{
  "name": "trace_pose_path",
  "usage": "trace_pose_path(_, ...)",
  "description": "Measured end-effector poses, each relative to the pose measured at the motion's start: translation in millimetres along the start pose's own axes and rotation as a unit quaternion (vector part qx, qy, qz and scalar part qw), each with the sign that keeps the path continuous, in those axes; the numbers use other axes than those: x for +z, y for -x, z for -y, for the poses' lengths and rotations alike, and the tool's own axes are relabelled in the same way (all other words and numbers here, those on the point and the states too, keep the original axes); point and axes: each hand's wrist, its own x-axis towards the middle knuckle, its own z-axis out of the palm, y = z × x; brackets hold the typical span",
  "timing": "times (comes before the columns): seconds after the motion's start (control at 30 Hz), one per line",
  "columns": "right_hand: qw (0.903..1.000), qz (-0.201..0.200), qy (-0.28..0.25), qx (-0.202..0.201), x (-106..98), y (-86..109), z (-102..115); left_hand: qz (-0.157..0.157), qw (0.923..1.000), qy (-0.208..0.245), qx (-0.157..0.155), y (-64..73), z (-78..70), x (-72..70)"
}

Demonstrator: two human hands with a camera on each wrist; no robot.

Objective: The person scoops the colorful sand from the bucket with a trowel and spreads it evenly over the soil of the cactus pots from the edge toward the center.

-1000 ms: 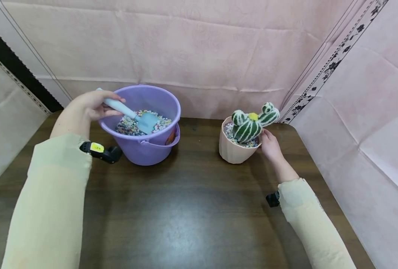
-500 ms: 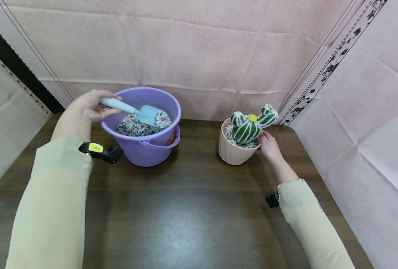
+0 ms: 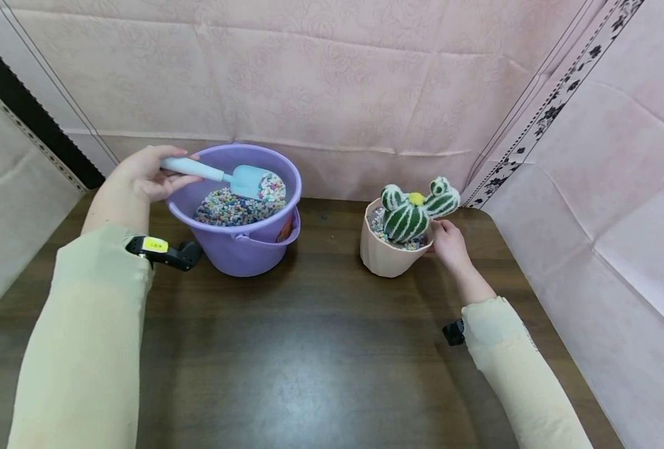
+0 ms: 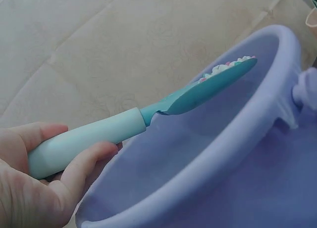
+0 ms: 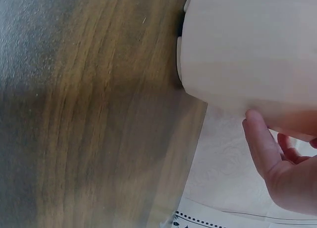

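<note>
My left hand (image 3: 143, 174) grips the pale blue handle of a small toy shovel (image 3: 245, 181), held over the purple bucket (image 3: 236, 252). Small pastel beads lie heaped on the front of the blade, which is nearly level in the left wrist view. More multicoloured beads (image 3: 233, 210) fill the lower part of the bucket. At right, my right hand (image 3: 449, 243) holds the side of a cream ribbed flowerpot (image 3: 382, 255), thumb on the outer wall in the right wrist view. A green-and-white knitted cactus (image 3: 407, 218) with a yellow flower stands in it among beads.
The bucket's handle (image 3: 275, 242) hangs down on its near right side. Both containers stand on a dark wooden table (image 3: 309, 349), close to the pale cloth backdrop (image 3: 332, 93). Cloth also encloses the left and right sides.
The shovel blade has come up out of the beads with a load on it and levelled. The pot and cactus have shifted slightly left, with the right hand still at the pot's side.
</note>
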Motion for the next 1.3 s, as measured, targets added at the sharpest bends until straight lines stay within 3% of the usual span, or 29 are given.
trace_pose_path(0.23,0.9996,0.018,0.020,0.010,1,0.0,3,-0.006,0.9996,0.028,0.005,5.2,1.4,7.1)
trace_pose_path(0.73,0.9988,-0.018,0.031,0.033,4,6.4,16,0.011,0.9997,0.019,0.006,-0.5,18.1,40.6)
trace_pose_path(1.03,0.9966,0.063,0.041,0.034,-6,3.4,14,0.023,0.9995,0.021,-0.002,-5.8,39.5,72.8)
trace_pose_path(1.3,0.9981,0.015,0.045,0.040,-5,7.0,19,0.048,0.9983,-0.035,-0.002,-5.2,59.9,99.2)
